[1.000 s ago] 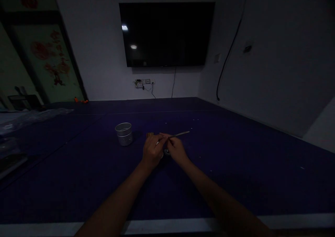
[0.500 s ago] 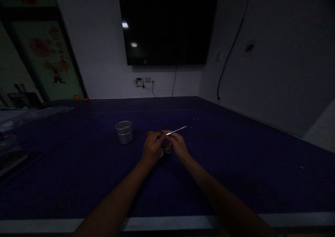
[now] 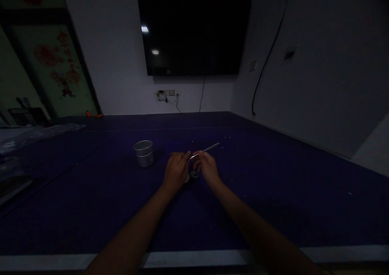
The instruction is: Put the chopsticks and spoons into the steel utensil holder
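Observation:
The scene is dim. My right hand (image 3: 207, 169) grips a thin silvery tool (image 3: 209, 148) whose shaft points up and to the right. My left hand (image 3: 176, 170) is beside it, fingers curled over a small pale round object (image 3: 186, 178) on the dark blue table (image 3: 273, 178). A second small round object (image 3: 194, 174) lies between my two hands. The tool's near tip meets my left fingertips. What my left fingers pinch is too dark to tell.
A small silvery cup (image 3: 144, 153) stands to the left of my hands, and a small brownish item (image 3: 174, 154) lies just behind them. Clear plastic wrap (image 3: 27, 133) sits at the far left. A black screen (image 3: 194, 36) hangs on the back wall.
Both hands have shifted slightly away from me. The silvery tool's far end has risen, so it tilts more steeply than a second ago.

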`<state>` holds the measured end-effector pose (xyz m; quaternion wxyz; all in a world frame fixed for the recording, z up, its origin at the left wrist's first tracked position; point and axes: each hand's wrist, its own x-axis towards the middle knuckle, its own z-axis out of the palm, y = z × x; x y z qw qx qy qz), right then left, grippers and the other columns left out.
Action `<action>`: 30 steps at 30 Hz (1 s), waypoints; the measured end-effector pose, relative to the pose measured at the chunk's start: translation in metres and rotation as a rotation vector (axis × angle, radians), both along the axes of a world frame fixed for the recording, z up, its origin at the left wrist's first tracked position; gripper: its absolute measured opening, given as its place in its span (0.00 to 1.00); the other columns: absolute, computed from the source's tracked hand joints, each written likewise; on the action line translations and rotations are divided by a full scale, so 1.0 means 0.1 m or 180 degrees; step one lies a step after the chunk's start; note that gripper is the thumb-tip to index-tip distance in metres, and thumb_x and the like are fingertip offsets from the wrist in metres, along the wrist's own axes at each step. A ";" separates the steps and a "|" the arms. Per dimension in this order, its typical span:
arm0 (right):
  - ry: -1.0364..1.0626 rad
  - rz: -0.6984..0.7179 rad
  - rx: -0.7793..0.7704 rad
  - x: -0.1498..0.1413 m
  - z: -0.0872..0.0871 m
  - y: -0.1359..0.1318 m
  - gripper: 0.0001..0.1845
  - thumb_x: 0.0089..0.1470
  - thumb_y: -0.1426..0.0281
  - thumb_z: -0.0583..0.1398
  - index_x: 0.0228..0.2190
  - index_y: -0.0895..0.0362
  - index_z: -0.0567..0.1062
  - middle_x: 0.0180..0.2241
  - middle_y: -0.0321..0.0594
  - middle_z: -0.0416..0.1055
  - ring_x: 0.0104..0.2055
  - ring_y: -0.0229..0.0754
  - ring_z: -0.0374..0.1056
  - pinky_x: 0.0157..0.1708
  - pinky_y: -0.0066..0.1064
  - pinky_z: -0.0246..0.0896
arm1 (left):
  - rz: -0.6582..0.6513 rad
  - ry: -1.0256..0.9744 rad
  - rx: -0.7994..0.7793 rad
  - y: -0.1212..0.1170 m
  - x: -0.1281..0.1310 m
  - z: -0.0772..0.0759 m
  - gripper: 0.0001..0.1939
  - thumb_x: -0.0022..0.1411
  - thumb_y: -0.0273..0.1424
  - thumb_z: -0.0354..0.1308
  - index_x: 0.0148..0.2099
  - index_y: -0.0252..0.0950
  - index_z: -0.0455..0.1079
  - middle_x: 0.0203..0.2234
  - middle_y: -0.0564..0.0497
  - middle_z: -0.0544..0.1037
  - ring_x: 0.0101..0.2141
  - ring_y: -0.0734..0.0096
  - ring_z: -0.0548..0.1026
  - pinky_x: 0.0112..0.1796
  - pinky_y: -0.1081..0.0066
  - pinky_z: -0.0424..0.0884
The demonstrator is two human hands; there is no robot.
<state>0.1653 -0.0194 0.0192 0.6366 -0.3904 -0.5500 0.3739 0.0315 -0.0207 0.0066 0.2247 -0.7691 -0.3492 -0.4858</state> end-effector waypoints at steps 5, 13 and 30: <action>0.0388 -0.0194 -0.0009 0.07 0.01 0.03 0.28 0.48 0.44 0.52 0.30 0.57 0.69 0.23 0.39 0.72 0.16 0.33 0.61 0.13 0.23 0.49 | 0.0210 -0.0047 -0.0302 -0.03 -0.03 0.03 0.16 0.61 0.35 0.52 0.49 0.35 0.69 0.37 0.44 0.75 0.40 0.64 0.71 0.39 0.64 0.67; 0.0495 -0.0431 -0.0061 0.11 0.00 0.02 0.28 0.49 0.47 0.53 0.34 0.60 0.72 0.20 0.36 0.70 0.15 0.32 0.58 0.14 0.23 0.48 | 0.0288 0.0324 -0.0390 -0.08 -0.03 0.05 0.08 0.59 0.34 0.56 0.39 0.37 0.72 0.30 0.48 0.76 0.35 0.66 0.71 0.35 0.66 0.63; -0.0784 -0.0564 -0.0195 0.05 -0.15 0.02 0.24 0.47 0.51 0.56 0.18 0.59 0.73 0.14 0.36 0.66 0.16 0.37 0.63 0.14 0.25 0.55 | 0.0384 0.0667 -0.0387 -0.08 -0.02 0.04 0.07 0.61 0.30 0.52 0.34 0.37 0.71 0.26 0.49 0.75 0.30 0.68 0.70 0.32 0.67 0.62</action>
